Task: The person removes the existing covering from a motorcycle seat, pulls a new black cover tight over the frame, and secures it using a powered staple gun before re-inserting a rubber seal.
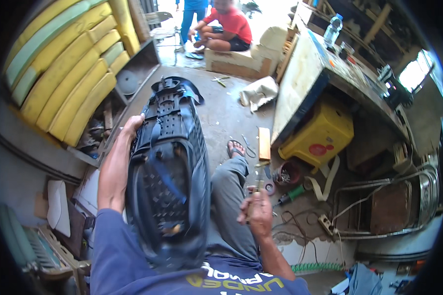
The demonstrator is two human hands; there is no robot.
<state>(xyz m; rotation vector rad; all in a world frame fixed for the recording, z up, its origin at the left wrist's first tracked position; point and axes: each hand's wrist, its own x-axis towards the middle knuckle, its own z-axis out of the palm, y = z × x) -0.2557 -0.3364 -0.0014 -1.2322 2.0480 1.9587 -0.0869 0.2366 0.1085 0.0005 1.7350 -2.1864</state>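
Note:
A long black plastic motorcycle seat base point(165, 172), perforated and strapped, lies underside up across my lap, partly over my left leg. My left hand point(133, 128) grips its left edge near the upper half, most fingers hidden behind it. To the right of the seat, beside my grey-trousered knee, my right hand point(256, 211) is closed round a slim metal tool point(257, 194), too small to tell exactly which kind. A wooden block point(264, 143), a tub of small metal pieces point(285, 173) and a green-handled tool point(293, 194) lie on the floor beyond that hand.
Yellow foam pads point(69, 88) are stacked left. Two people point(224, 29) are ahead, one seated. A workbench point(293, 93) with a bottle point(333, 29) stands right, over a yellow plastic stool point(320, 142). Folding chairs point(389, 206), cords and a power strip point(327, 226) lie at lower right.

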